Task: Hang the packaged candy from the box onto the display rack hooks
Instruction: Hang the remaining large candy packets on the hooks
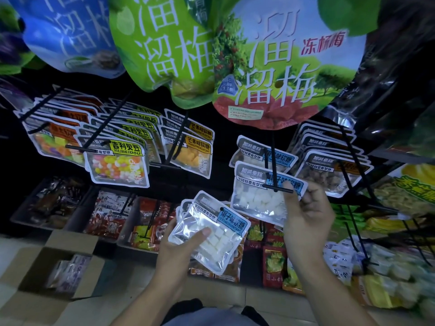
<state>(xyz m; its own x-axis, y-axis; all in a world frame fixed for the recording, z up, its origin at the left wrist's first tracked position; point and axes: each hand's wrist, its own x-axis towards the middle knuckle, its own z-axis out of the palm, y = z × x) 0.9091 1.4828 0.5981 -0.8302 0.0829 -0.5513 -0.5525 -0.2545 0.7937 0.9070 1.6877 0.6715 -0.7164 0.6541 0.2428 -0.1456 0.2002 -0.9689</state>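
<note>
1. A small stack of white-candy packets (213, 234) with blue labels sits in the left hand (181, 245), low in the middle of the view; the thumb presses across the front of the top packet and the fingers curl behind the stack.
2. One more packet of the same candy (261, 196) hangs at the tip of a black hook (274, 161), just up and to the right of the stack. The right hand (306, 215) pinches its right edge, thumb on the front beside the hook's crossbar, fingers curled behind.
3. Another blue-label packet (249, 151) hangs farther back on that hook.
4. The open cardboard box (56, 274) stands on the pale floor (14, 245) at lower left, with more packets lying inside.
5. The display rack carries neighbouring hooks: jelly-bean packets (117, 163) with yellow labels to the left, mango-candy packets (190, 151) in the middle, brown-candy packets (329, 170) to the right.
6. Large green and blue plum bags (277, 67) hang from the row above, close to the camera, covering the top of the view.
7. Below the hooks, bins and rows of red and yellow snack bags (273, 262) line the rack's foot; the space behind is dark.
</note>
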